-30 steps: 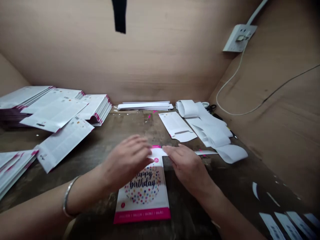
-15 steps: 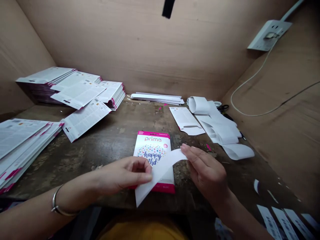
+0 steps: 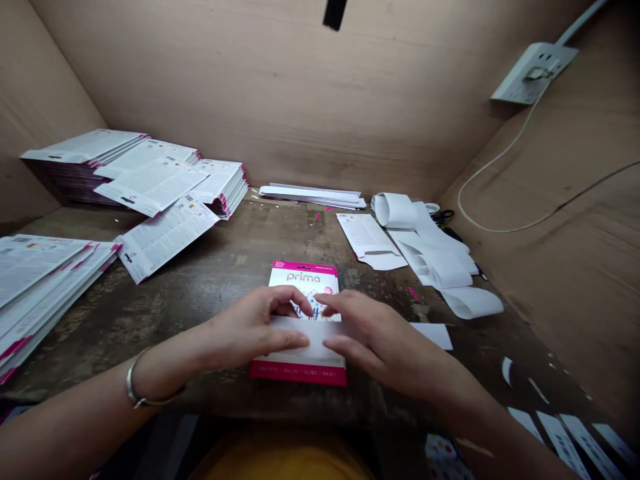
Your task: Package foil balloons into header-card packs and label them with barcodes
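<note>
Head view. The left hand [image 3: 255,330] is pinching the left end of a white strip [image 3: 305,331], grip narrow, thumb along the near edge and fingertips on top. The right hand [image 3: 380,340] is lying over the strip's right part with its fingers loosely spread; whether its grip is closing on the paper or only pressing, I cannot tell. The strip is lying flat across a balloon packet [image 3: 304,277], which is resting on the bench [image 3: 215,287] directly under both grips, its pink header showing just beyond the fingertips. The strip is looking thin, light and floppy, likely to curl or crease, so the two ends are the sound places to take it. The packet is looking flat, glossy and probably slippery, best held by its edges. Well left of the left grip, stacked packets [image 3: 45,280] are fanning out. Right of the right grip, loose backing papers [image 3: 430,253] are lying curled.
</note>
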Demonstrator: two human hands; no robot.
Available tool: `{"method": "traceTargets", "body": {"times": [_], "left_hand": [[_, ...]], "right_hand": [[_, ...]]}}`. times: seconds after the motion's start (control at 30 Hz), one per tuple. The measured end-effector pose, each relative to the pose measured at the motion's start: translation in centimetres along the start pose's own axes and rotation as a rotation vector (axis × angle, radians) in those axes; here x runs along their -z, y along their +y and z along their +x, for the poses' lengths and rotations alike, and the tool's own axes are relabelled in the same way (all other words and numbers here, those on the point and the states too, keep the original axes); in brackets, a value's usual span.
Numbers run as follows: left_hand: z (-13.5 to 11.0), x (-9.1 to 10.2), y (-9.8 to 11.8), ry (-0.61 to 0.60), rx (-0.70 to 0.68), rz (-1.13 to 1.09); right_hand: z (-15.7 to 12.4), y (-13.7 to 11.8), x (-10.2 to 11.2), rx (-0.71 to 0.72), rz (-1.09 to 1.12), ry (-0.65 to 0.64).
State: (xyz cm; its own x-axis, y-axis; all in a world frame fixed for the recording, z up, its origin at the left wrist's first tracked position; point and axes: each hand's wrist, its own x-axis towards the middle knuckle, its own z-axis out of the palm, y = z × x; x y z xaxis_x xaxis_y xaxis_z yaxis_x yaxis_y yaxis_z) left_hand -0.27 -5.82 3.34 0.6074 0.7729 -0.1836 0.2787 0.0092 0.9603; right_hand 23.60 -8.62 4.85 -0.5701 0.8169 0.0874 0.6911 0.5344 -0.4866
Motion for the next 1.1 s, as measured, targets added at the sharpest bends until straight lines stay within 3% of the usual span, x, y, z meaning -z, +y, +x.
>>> {"method": "traceTargets", "body": {"times": [0.07,0.1,0.2,0.27,0.37,0.57,0.7,0.77,0.87,1.0,1.03,1.1], "left_hand": [[0.7,-0.3,-0.2,0.079,-0.051,0.021],[0.9,-0.3,-0.7,0.179,-0.057,0.021],[1.0,-0.4,-3.5,0.539,-0.020,0.087],[0.7,-0.9,-5.6,0.641,0.031,0.212],[0.2,-2.6,-7.1,0.591,0.052,0.376],[0.5,-5.2,-7.0,0.519,0.090,0.532],[0.5,-4.8,-6.7,0.516,0.121,0.547],[0.3,-3.9,-5.8,0.598,0.067,0.537],[0.2,-2.2,-3.5,0.751,-0.035,0.392],[0.4,-1.7,-1.3,0.411,0.097,-0.045],[0.6,-2.0,-1.2,0.368,0.128,-0.107],[0.8,-2.7,-1.3,0.412,0.154,-0.169]], "right_hand": [[1.5,0.3,-0.6,-0.122,0.176,-0.086],[2.0,0.9,-1.0,-0.209,0.275,-0.102],[2.1,3.4,-1.9,-0.446,0.478,0.006],[1.7,4.6,-2.4,-0.516,0.490,0.118],[1.7,4.7,-3.2,-0.495,0.458,0.182],[2.2,2.5,-5.2,-0.393,0.175,0.191],[2.0,3.1,-4.7,-0.428,0.132,0.222],[1.7,3.6,-3.5,-0.466,0.103,0.285],[1.4,3.6,-1.3,-0.404,0.152,0.255],[1.5,2.5,-0.2,-0.189,0.299,-0.094],[1.7,2.1,-0.4,-0.194,0.287,-0.115],[2.3,1.4,-1.0,-0.237,0.228,-0.063]]}}
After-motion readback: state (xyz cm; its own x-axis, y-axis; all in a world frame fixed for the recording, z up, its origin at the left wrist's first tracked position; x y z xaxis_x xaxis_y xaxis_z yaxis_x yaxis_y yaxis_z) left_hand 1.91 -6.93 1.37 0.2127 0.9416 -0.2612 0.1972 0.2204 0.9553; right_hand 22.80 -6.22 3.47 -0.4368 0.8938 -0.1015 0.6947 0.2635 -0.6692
